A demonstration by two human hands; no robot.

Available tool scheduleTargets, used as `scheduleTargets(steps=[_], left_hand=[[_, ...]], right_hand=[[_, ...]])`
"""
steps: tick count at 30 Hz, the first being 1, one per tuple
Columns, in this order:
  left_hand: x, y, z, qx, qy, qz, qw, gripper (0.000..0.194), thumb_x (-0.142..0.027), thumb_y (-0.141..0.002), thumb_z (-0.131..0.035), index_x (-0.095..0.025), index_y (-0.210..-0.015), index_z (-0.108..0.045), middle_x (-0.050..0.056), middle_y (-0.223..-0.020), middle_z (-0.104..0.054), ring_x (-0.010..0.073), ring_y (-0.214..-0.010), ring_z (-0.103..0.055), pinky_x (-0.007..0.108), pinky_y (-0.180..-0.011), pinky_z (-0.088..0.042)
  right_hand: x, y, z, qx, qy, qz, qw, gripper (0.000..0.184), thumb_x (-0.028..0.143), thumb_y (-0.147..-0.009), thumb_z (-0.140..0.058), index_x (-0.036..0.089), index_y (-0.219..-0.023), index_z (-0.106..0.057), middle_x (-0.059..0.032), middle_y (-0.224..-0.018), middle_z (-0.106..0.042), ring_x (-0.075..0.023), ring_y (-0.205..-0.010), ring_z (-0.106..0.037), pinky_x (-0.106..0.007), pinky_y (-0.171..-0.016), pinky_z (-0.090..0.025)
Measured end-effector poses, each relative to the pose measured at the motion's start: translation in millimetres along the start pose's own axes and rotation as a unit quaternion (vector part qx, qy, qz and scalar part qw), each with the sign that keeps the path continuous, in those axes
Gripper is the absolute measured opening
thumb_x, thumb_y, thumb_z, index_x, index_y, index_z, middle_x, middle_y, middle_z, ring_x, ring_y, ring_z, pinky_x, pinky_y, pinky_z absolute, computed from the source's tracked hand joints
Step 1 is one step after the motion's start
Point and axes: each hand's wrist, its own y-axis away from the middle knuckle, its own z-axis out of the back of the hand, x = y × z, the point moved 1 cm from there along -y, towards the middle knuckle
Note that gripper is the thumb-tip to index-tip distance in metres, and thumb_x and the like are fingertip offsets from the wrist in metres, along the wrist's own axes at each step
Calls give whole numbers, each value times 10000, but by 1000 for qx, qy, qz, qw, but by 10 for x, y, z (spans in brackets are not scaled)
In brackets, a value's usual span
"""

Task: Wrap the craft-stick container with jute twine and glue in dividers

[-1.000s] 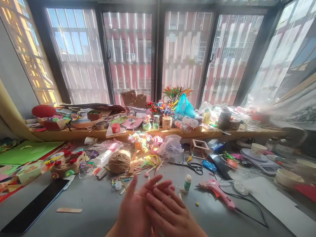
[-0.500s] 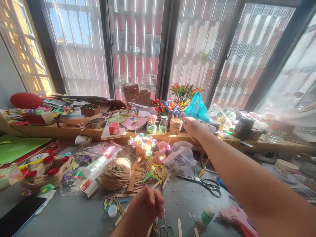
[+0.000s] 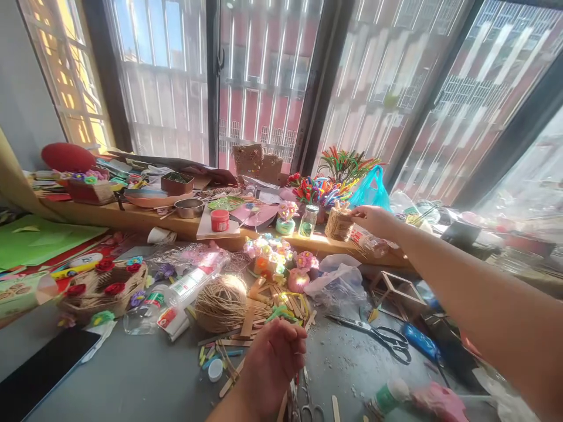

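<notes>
My right hand reaches far over to the raised ledge, its fingers closed at the upper right side of a small brown twine-wrapped pot. Left of that pot stand a lidded glass jar and a small pink flower ornament on a green base. My left hand hovers low over the front of the table with its fingers curled in; whatever they hold, if anything, is hidden. Small scissors and wooden craft sticks lie beneath and beside it. Large black-handled scissors lie further right.
A ball of twine, a plastic bottle and craft flowers crowd the table's middle. At the left lie a phone and a flowered basket. A blue plastic bag and bundled pipe cleaners stand behind my right hand.
The view has swung left. My right hand and the twine-wrapped pot have shifted slightly right, away from the glass jar. My left hand stays curled near the same spot.
</notes>
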Motion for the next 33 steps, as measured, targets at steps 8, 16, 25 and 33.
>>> scheduleTargets(steps=[8, 16, 25, 33], left_hand=[[13, -74, -99, 62, -119, -91, 987, 630, -592, -784, -821, -321, -1335, -681, 103, -1427, -638, 293, -1273, -608, 419, -1037, -489], [52, 61, -144, 153, -166, -6, 974, 559, -423, -814, -842, -228, -1318, -698, 121, -1312, -723, 290, -1133, -704, 387, -979, -548], [-84, -31, -37, 106, -71, -8, 992, 492, -546, -960, -643, -181, -1280, -716, 120, -1278, -750, 235, -1175, -696, 353, -1033, -533], [-108, 2, 38, 82, -42, -13, 996, 424, -484, -925, -720, -157, -1194, -745, 112, -1158, -785, 205, -1016, -729, 338, -983, -549]], right_hand=[[662, 1482, 114, 121, -173, 100, 972, 270, 422, -944, -643, 223, -1072, -771, -13, -822, -740, -146, -653, -591, -272, -607, -446], [819, 2441, 93, 116, -226, 50, 966, 356, 339, -931, -649, 235, -1265, -715, 0, -845, -692, -148, -680, -586, -273, -631, -438], [1217, 3770, -1057, 270, -123, 41, 954, 317, 217, -789, -738, 181, -1104, -724, -135, -1139, -742, -316, -1054, -695, -361, -867, -530], [1551, 3642, -1674, 317, -48, -110, 941, 633, -42, -618, -695, 148, -1220, -642, -198, -1173, -757, -363, -1054, -750, -389, -867, -547]])
